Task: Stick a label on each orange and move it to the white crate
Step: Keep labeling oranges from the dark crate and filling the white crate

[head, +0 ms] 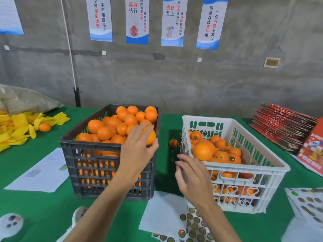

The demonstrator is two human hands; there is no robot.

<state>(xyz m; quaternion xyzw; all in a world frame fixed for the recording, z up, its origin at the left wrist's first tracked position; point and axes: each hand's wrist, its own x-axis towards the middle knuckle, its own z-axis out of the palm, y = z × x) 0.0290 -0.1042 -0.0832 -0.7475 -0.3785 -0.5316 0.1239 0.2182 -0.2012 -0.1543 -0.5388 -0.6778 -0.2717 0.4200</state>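
Left hand (138,147) on round orange (150,136)

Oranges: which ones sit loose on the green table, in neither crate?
Two: a small dark orange in the gap between the black crate and white crate, and another orange far left beside the yellow wrappers.

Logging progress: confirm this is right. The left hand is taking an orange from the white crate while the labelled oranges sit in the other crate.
Not quite. In the head view the left hand is on an orange in the black crate; the labelled oranges sit in the white crate.
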